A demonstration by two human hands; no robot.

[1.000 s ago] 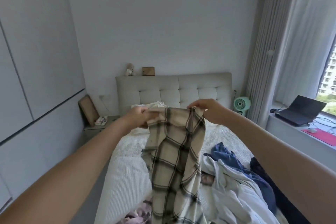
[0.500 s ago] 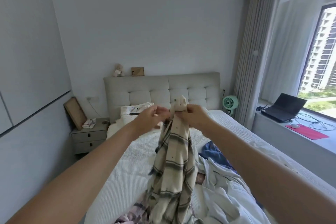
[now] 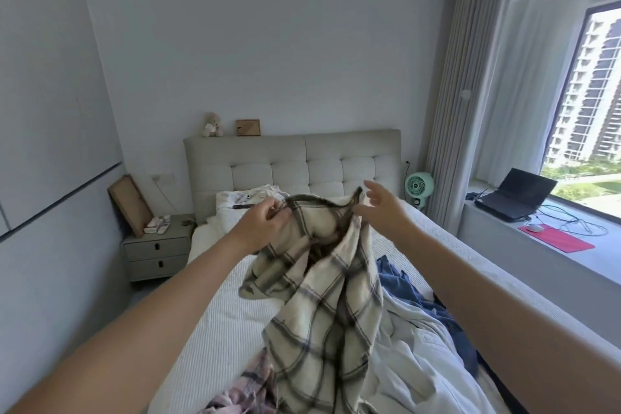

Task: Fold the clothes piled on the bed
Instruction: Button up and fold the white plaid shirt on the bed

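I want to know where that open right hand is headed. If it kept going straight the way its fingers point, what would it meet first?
Likely the headboard: the right hand points forward and up, past the plaid shirt. Depth is unclear.

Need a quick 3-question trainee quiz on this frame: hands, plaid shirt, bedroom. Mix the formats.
1. True or false: the left hand grips the plaid shirt.
2. The right hand is: A) clenched round the blue garment; B) fingers spread, at the shirt's upper edge; C) flat on the bed.
3. Fill in: on the window ledge, the open ___ stands behind the red mat.

Key: 1 true; 2 B; 3 laptop.
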